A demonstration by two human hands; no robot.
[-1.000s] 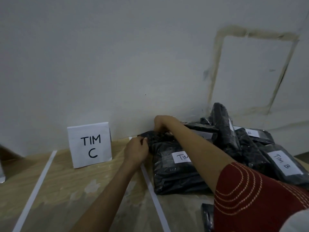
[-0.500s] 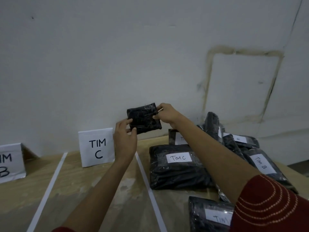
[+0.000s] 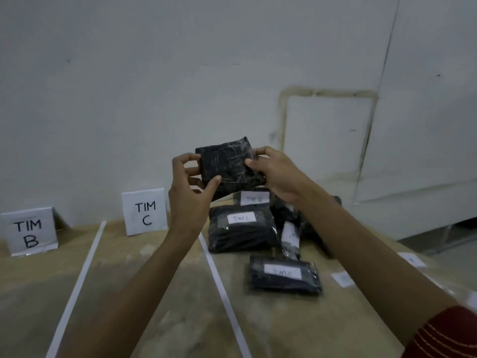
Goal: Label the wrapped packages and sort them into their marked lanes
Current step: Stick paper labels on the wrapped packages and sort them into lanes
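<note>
While left hand (image 3: pixel 188 196), right hand (image 3: pixel 280 175) hold package (image 3: pixel 225 162), labelled pile (image 3: pixel 242 232) beneath

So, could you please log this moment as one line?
left hand + right hand: grip small black package aloft | no label visible | labelled pile: right of tape

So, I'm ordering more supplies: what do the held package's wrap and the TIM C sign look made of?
Held package: glossy black plastic film, probably, from creases and glints. TIM C sign: matte white paper or card, standing upright.
</note>
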